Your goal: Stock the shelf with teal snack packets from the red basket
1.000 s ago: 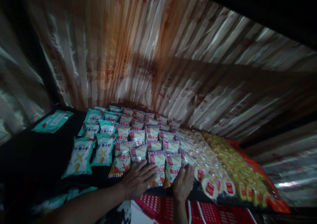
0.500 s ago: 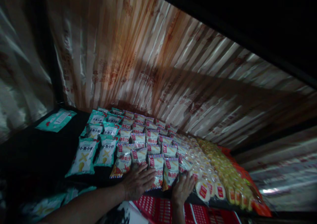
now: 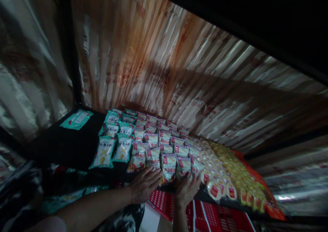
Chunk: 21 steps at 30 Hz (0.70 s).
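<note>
Both hands' fingers spread over snack packets above a red crate.

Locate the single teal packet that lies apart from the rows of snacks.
In the head view, the lone teal packet lies flat at the far left of the dark shelf, near the back corner, left of the teal snack rows.

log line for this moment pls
left hand: flat on red-striped snack packets | right hand: on front packet row | teal packets: left, untouched | red crate: below
</note>
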{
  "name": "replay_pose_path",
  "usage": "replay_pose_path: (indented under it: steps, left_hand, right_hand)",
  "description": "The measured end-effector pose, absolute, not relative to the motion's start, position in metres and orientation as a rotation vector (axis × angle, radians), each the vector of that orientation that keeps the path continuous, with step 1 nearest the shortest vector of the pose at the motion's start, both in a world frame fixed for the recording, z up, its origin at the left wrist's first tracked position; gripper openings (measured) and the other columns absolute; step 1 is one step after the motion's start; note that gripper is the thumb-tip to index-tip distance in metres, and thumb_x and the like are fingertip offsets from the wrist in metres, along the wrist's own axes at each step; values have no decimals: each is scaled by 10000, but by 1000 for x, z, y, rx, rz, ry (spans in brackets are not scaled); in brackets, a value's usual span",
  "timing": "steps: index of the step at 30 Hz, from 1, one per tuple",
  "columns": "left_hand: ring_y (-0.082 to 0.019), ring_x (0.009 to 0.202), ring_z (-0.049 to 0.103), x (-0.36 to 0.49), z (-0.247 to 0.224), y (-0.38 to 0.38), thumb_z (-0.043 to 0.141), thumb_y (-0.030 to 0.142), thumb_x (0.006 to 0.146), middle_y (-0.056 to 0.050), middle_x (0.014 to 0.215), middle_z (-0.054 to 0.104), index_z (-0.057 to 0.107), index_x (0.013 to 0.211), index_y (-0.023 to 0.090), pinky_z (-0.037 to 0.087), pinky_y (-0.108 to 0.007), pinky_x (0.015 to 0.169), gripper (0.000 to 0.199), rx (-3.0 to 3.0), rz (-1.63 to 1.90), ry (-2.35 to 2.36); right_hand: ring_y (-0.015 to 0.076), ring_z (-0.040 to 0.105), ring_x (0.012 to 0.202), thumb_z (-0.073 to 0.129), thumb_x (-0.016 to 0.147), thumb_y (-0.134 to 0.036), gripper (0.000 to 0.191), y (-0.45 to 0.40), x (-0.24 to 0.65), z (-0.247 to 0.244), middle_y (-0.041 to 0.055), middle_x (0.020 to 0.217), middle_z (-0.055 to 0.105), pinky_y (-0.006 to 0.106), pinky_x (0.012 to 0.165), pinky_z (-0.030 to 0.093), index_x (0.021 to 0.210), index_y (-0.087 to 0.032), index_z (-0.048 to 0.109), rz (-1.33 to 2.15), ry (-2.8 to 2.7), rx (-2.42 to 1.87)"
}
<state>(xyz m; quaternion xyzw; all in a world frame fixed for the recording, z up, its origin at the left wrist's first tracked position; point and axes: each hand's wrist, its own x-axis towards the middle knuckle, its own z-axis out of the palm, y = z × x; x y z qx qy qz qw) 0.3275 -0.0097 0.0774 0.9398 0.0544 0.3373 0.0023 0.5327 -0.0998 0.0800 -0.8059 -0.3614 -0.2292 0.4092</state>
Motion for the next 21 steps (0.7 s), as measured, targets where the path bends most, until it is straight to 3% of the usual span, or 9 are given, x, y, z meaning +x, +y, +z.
replay_pose_path:
  steps: [3, 12, 21]
  left_hand:
    - [-222, 1363, 276, 314, 75, -10, 474, 201, 867, -96, 1408, 442, 560, 1155, 124, 205, -438, 1131, 310, 2948, 1084, 196]
    - [-223, 1390, 204, 257, 83, -3, 454, 241, 866, -82, 1440, 398, 567, 1151, 120, 181, -432, 1138, 330, 2862, 1018, 400]
    - [-254, 1398, 178, 170, 78, 22, 369, 99, 843, -129, 1453, 361, 482, 1284, 128, 190, -479, 1113, 456, 2734, 1191, 975]
  right_hand:
    - [336, 250, 1358, 181, 924, -485, 626, -89, 508, 83, 225, 1418, 345, 588, 1047, 233, 1368, -85, 368, -631, -832, -1968]
    - [292, 266, 1359, 222, 942, -395, 532, -61, 399, 99, 198, 1436, 340, 546, 1051, 262, 1348, -98, 395, -413, -960, -1869]
    - [249, 336, 1324, 265, 945, -359, 470, -11, 314, 90, 182, 1391, 414, 505, 1038, 314, 1288, -106, 463, -161, -1199, -1697]
